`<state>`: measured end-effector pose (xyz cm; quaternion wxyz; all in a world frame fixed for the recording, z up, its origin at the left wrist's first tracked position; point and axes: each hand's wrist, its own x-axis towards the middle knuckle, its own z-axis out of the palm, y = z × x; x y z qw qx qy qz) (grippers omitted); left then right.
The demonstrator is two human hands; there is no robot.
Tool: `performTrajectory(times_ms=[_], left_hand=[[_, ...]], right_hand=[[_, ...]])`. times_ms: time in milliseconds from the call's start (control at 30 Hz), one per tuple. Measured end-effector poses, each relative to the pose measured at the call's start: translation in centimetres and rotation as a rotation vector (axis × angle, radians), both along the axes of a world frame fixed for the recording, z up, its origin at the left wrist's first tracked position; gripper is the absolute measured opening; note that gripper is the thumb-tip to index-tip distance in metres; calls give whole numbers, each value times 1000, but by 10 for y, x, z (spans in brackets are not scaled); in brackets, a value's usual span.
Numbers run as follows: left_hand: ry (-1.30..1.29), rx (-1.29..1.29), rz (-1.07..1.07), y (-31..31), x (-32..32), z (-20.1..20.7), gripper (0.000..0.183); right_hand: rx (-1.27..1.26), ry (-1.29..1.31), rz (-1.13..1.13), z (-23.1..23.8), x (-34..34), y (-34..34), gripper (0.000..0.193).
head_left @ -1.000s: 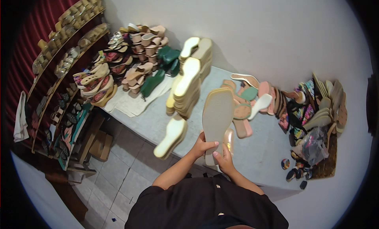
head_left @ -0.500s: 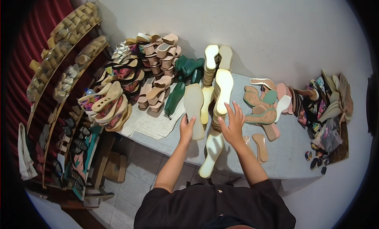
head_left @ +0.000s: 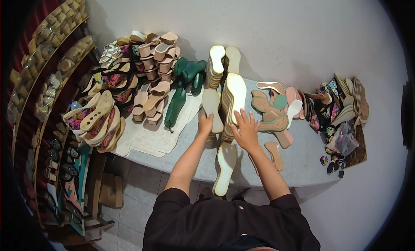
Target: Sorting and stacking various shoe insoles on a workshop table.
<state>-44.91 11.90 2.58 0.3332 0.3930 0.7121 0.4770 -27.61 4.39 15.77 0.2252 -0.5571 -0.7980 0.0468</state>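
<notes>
Near the middle of the table, several tall stacks of shoe soles stand close together. My left hand (head_left: 206,124) is closed on the edge of a grey-beige shoe sole (head_left: 211,105), which lies over the front left stack. My right hand (head_left: 247,131) is open with fingers apart, its fingertips against the right side of the tall pale-yellow sole stack (head_left: 235,89). Nearer my body, a single pale sole (head_left: 225,166) reaches past the table's front edge. Behind stand two more stacks, one pale yellow (head_left: 216,60) and one beige (head_left: 233,60).
Green shoe lasts (head_left: 176,107) and heaped sandals (head_left: 101,117) occupy the table's left. Cut insole pieces (head_left: 272,110) lie to the right, with a pile of floral straps and soles (head_left: 341,104) beyond. A shelf rack (head_left: 52,82) stands far left, and a wall (head_left: 285,30) closes the back.
The sole in my left hand has moved down onto the front left stack, covering the yellow soles there. My right hand stays beside the tall stack. The whole view has shifted slightly.
</notes>
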Motion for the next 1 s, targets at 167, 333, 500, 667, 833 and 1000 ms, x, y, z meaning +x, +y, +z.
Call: performTrajectory(times_ms=[167, 333, 500, 667, 833, 1000], left_hand=[[85, 54, -33, -3, -1, -1, 40], [94, 70, -135, -10, -12, 0, 40], [52, 38, -167, 3, -15, -4, 38], [73, 22, -93, 20, -31, -52, 36], [-99, -98, -163, 24, 5, -28, 53], [82, -125, -76, 13, -7, -28, 61]], right_hand=[[2, -10, -16, 1, 0, 0, 50], [-8, 1, -25, -2, -1, 2, 50], [10, 7, -28, -4, -2, 2, 50], [15, 21, 8, -2, -15, -1, 50], [10, 30, -41, -7, -1, 3, 51], [8, 41, -7, -6, -11, -1, 51]])
